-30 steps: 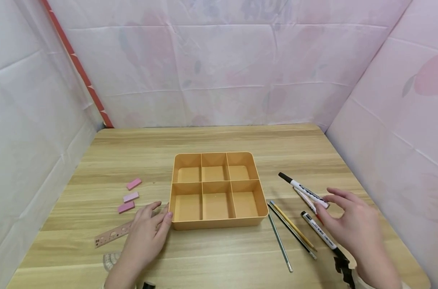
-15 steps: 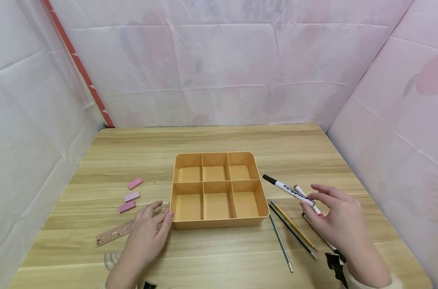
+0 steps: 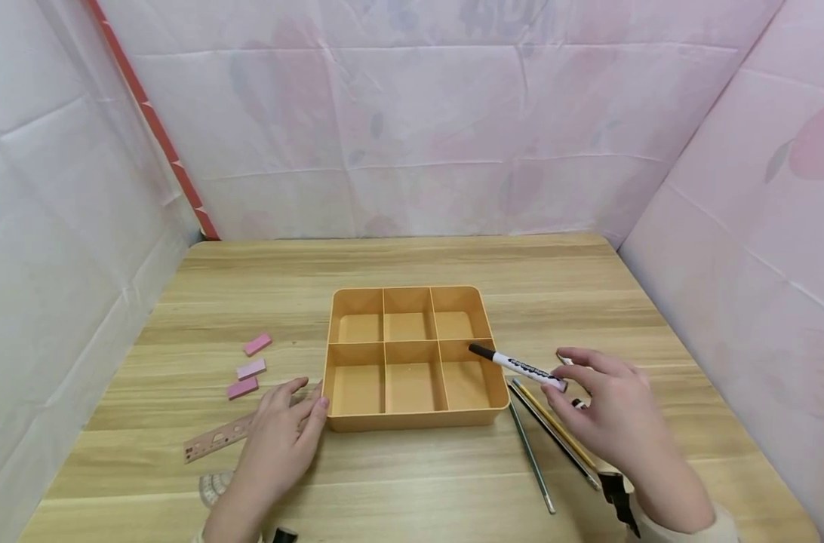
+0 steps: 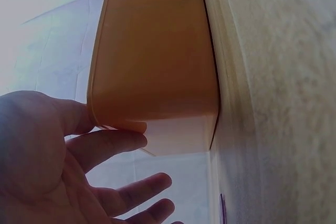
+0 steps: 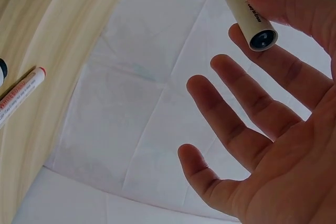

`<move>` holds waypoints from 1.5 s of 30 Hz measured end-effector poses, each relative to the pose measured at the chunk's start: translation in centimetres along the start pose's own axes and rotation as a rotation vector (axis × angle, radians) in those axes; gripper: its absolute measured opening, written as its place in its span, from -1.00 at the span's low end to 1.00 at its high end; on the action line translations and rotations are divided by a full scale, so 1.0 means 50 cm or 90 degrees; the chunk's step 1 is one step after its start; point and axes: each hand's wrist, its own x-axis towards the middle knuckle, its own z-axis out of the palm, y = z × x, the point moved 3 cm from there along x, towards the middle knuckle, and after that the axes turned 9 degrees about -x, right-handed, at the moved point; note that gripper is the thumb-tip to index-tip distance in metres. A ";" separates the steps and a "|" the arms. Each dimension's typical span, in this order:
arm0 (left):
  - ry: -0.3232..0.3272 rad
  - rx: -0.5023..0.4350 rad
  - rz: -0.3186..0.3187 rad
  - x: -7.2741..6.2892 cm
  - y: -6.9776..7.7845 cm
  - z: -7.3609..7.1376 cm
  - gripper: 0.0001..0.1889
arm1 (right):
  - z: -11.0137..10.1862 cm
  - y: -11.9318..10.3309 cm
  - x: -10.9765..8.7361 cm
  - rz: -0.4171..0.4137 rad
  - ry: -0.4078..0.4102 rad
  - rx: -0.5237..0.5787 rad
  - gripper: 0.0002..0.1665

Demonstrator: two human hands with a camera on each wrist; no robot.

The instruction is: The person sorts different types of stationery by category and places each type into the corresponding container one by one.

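In the head view, the right hand (image 3: 616,407) pinches a white marker (image 3: 529,368) by its right end, the black cap pointing left over the near-right compartment of a six-part orange box (image 3: 412,420). The left hand (image 3: 276,445) has its thumb touching the near-left corner of the box. Right of the box and near lie a green pencil (image 3: 533,457), a black pencil (image 3: 567,449) and a yellow pencil (image 3: 548,411). To the left, three pink erasers (image 3: 251,369) lie farther off than a ruler (image 3: 215,440) and a clear protractor (image 3: 213,488), all on the wooden table (image 3: 398,483). In the left wrist view, the left thumb and forefinger touch the box at its corner, the other fingers spread loosely apart from it. In the right wrist view, thumb and forefinger hold the marker near its dark end plug, the remaining three fingers loosely extended; a red-ended marker (image 5: 22,96) lies on the table.
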 end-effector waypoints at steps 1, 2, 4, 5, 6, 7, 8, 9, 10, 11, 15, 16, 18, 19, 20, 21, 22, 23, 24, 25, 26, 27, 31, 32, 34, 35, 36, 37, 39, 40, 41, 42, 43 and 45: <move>-0.001 0.000 -0.001 0.000 0.000 0.000 -0.56 | 0.002 -0.001 0.001 -0.005 -0.001 -0.001 -0.84; -0.001 0.000 -0.001 0.000 0.000 0.000 -0.55 | 0.004 -0.002 0.003 -0.012 -0.002 -0.002 -0.83; -0.004 0.000 -0.005 0.000 -0.001 0.000 -0.54 | 0.009 -0.004 0.006 -0.022 -0.006 -0.005 -0.82; -0.006 0.000 -0.008 0.000 -0.001 -0.001 -0.54 | 0.010 -0.006 0.009 -0.027 -0.010 -0.007 -0.82; -0.007 0.000 -0.010 0.000 -0.002 -0.001 -0.53 | 0.013 -0.008 0.011 -0.032 -0.015 -0.008 -0.82; -0.008 0.000 -0.012 0.001 -0.002 -0.002 -0.52 | 0.015 -0.010 0.014 -0.035 -0.022 -0.009 -0.82; -0.010 0.000 -0.015 0.001 -0.002 -0.003 -0.52 | 0.018 -0.012 0.016 -0.039 -0.030 -0.010 -0.82; -0.011 -0.001 -0.017 0.002 -0.002 -0.003 -0.52 | 0.021 -0.013 0.019 -0.042 -0.038 -0.013 -0.82; -0.012 -0.001 -0.019 0.002 -0.002 -0.003 -0.52 | 0.023 -0.015 0.021 -0.045 -0.047 -0.014 -0.82; -0.013 0.000 -0.021 0.002 -0.002 -0.003 -0.52 | 0.026 -0.017 0.024 -0.049 -0.055 -0.016 -0.83; -0.016 0.000 -0.025 0.002 -0.001 -0.005 -0.53 | 0.038 -0.024 0.034 -0.063 -0.078 -0.017 -0.85; -0.016 0.000 -0.026 0.002 -0.001 -0.005 -0.53 | 0.041 -0.025 0.037 -0.067 -0.080 -0.016 -0.86; -0.016 -0.001 -0.026 0.002 -0.001 -0.005 -0.54 | 0.047 -0.028 0.042 -0.075 -0.082 -0.017 -0.87; -0.016 -0.002 -0.025 0.002 -0.001 -0.005 -0.54 | 0.050 -0.029 0.044 -0.079 -0.084 -0.019 -0.87; -0.015 -0.002 -0.025 0.001 -0.001 -0.005 -0.54 | 0.052 -0.031 0.046 -0.081 -0.086 -0.019 -0.87; -0.015 -0.003 -0.024 0.001 -0.001 -0.005 -0.54 | 0.054 -0.032 0.049 -0.083 -0.089 -0.019 -0.88; -0.015 -0.003 -0.024 0.001 -0.001 -0.005 -0.54 | 0.057 -0.034 0.051 -0.084 -0.093 -0.020 -0.88; -0.014 -0.004 -0.023 0.002 0.000 -0.005 -0.54 | 0.060 -0.035 0.053 -0.085 -0.100 -0.019 -0.88; -0.013 -0.005 -0.021 0.002 0.000 -0.006 -0.55 | 0.063 -0.036 0.055 -0.085 -0.105 -0.018 -0.88; -0.013 -0.006 -0.020 0.002 0.000 -0.006 -0.55 | 0.065 -0.038 0.057 -0.086 -0.109 -0.018 -0.89; -0.013 -0.006 -0.019 0.002 0.001 -0.006 -0.55 | 0.068 -0.038 0.059 -0.086 -0.113 -0.017 -0.89; -0.013 -0.008 -0.018 0.002 0.001 -0.005 -0.56 | 0.071 -0.040 0.060 -0.087 -0.115 -0.018 -0.89; -0.013 -0.011 -0.019 0.003 0.002 -0.004 -0.58 | 0.081 -0.045 0.066 -0.093 -0.115 -0.015 -0.90; -0.013 -0.011 -0.019 0.003 0.002 -0.004 -0.59 | 0.083 -0.046 0.067 -0.092 -0.116 -0.015 -0.89; -0.014 -0.012 -0.020 0.002 0.003 -0.003 -0.59 | 0.086 -0.047 0.069 -0.088 -0.119 -0.015 -0.90; -0.014 -0.012 -0.020 0.002 0.003 -0.003 -0.59 | 0.088 -0.046 0.070 -0.085 -0.120 -0.016 -0.90; -0.014 -0.012 -0.020 0.002 0.003 -0.003 -0.59 | 0.090 -0.046 0.071 -0.080 -0.122 -0.016 -0.90; -0.014 -0.012 -0.020 0.002 0.003 -0.004 -0.59 | 0.091 -0.045 0.072 -0.076 -0.123 -0.017 -0.90; -0.015 -0.011 -0.020 0.002 0.003 -0.004 -0.59 | 0.093 -0.043 0.073 -0.068 -0.128 -0.018 -0.90; -0.015 -0.011 -0.019 0.001 0.003 -0.004 -0.59 | 0.095 -0.042 0.073 -0.065 -0.131 -0.018 -0.89; -0.014 -0.011 -0.019 0.001 0.003 -0.004 -0.59 | 0.096 -0.041 0.073 -0.063 -0.134 -0.019 -0.89; -0.014 -0.011 -0.018 0.001 0.003 -0.004 -0.59 | 0.097 -0.040 0.073 -0.060 -0.138 -0.019 -0.89; -0.013 -0.010 -0.017 0.001 0.003 -0.004 -0.59 | 0.098 -0.039 0.072 -0.059 -0.142 -0.021 -0.88; -0.013 -0.009 -0.017 0.001 0.003 -0.005 -0.58 | 0.100 -0.038 0.071 -0.058 -0.150 -0.024 -0.86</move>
